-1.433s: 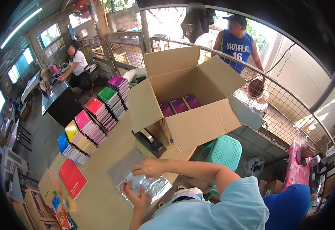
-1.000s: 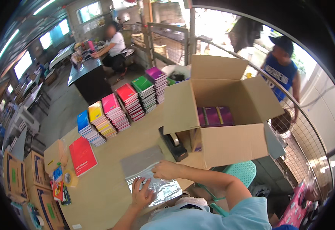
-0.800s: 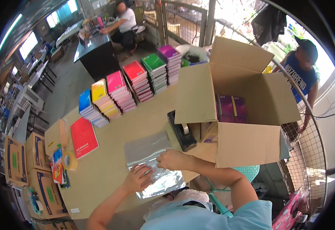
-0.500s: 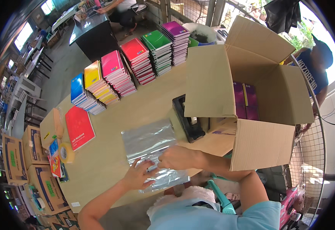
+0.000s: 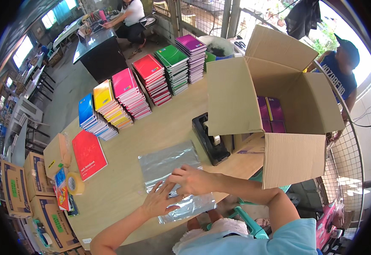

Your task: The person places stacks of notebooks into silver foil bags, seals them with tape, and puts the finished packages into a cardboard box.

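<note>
Handling a clear plastic sheet (image 5: 168,161) on the table (image 5: 126,163)

The left hand (image 5: 162,199) lies palm down on the plastic with its fingers spread well apart, touching but not gripping. The right hand (image 5: 192,179) is bent over the sheet from the other side, fingers curled and tips beside the left fingers; whether they pinch the film or only rest on it is hidden. Thin film like this probably slips and wrinkles easily, so it should pay to let the spread hand act as a light, even anchor while the curled fingers do the fine work. Pressing too hard, or pulling against the anchor, could crease it further.

The sheet is under both hands, its far part flat on the table and its near part creased, shiny and apparently past the table edge; bringing that part back onto the wood would likely give firmer support. Just beyond the far right corner stands a black tape dispenser (image 5: 206,138), then an open cardboard box (image 5: 293,160). Left of the sheet, well apart, lies a red notebook (image 5: 89,155); stacked notebooks (image 5: 136,95) line the far edge.
</note>
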`<state>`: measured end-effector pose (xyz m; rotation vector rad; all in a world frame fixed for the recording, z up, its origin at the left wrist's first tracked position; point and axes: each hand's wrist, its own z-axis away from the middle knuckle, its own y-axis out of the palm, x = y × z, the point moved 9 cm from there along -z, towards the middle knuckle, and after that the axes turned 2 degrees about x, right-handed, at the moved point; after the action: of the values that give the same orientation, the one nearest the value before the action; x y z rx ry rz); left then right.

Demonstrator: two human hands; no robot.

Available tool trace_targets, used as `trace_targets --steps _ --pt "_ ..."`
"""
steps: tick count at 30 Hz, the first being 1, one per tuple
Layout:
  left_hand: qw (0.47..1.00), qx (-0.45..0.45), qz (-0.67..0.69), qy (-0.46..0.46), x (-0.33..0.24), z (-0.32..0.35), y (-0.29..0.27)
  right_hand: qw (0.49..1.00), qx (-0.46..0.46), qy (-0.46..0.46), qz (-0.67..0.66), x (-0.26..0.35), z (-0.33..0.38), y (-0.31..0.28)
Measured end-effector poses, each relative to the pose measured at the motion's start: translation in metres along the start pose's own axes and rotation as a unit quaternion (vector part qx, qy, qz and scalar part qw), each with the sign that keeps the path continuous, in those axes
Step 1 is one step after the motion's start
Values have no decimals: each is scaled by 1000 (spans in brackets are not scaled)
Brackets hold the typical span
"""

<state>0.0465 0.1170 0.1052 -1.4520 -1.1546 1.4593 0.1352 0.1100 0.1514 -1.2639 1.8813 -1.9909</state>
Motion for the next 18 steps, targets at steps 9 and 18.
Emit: trace_targets --steps 9,18 --pt "1000 23 -9 14 -4 -1 -7 994 -96 -46 -13 1 -2 -11" --pt "999 50 -8 3 -9 3 -6 991 -104 -68 -53 5 1 -11"
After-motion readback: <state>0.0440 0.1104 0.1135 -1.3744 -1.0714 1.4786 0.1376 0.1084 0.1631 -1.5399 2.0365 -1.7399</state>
